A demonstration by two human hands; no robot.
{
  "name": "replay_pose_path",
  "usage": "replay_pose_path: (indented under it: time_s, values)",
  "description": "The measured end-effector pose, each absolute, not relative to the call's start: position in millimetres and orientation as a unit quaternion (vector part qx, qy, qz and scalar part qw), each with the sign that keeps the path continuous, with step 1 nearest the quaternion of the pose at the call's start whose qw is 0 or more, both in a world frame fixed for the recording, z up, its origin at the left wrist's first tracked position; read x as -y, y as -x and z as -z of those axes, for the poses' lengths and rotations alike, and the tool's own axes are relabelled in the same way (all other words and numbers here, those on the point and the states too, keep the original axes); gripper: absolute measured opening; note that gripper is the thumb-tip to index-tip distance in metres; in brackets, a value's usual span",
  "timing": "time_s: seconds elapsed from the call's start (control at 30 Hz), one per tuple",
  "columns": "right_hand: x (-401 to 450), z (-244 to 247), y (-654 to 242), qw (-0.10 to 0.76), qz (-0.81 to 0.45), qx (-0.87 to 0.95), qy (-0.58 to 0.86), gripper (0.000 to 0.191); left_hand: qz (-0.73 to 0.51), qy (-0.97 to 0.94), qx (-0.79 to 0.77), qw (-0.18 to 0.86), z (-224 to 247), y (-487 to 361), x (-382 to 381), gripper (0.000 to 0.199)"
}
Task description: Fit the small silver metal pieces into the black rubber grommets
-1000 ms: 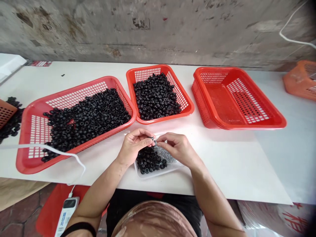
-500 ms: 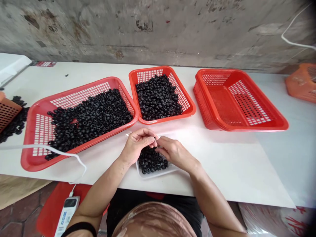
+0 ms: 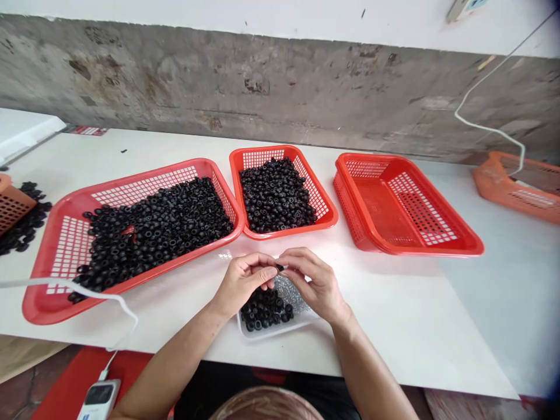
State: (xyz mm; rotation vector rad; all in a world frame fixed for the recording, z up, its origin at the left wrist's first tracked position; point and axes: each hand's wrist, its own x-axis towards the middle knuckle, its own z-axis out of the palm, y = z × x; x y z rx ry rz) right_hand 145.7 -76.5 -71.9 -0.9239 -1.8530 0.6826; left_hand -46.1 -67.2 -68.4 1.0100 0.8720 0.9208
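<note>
Over a clear plastic tray (image 3: 266,333), my left hand (image 3: 245,283) pinches a small black ring-like part (image 3: 280,268) between thumb and forefinger. My right hand (image 3: 315,286) meets it from the right, thumb and forefinger pinched at the part's edge. Whatever tiny piece those right fingertips may hold is hidden. Below the hands, the tray has loose black hollow parts (image 3: 262,312) on its left side and many tiny silvery pieces (image 3: 297,297) on its right side.
Behind are a large red basket (image 3: 56,245) and a smaller one (image 3: 291,233), both with black parts. Stacked red baskets (image 3: 394,230) stand right; an orange basket (image 3: 503,186) is farther right. A white cable (image 3: 100,296) crosses the left front to a power bank (image 3: 100,396).
The view has tilted up, showing more wall. My right hand has turned and lifted its fingers, uncovering the silvery pieces; the black part now shows between both hands' fingertips.
</note>
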Motion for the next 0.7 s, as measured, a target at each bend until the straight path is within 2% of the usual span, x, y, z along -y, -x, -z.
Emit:
replay_pose_path:
  time_s: [0.23, 0.47, 0.7]
  values:
    - [77.2, 75.4, -144.9, 0.451, -0.247, 0.783, 0.351, 0.04, -0.401, -0.452, -0.394, 0.693, 68.6, 47.4, 65.7, 0.033]
    - [77.4, 72.4, -143.6, 0.49, -0.201, 0.766, 0.364, 0.028, -0.399, -0.434, -0.387, 0.709, 69.9, 47.6, 65.6, 0.031]
    - [78.8, 72.1, -143.0, 0.465, -0.237, 0.775, 0.357, 0.031, -0.394, -0.428, -0.375, 0.722, 69.4, 48.5, 66.2, 0.028]
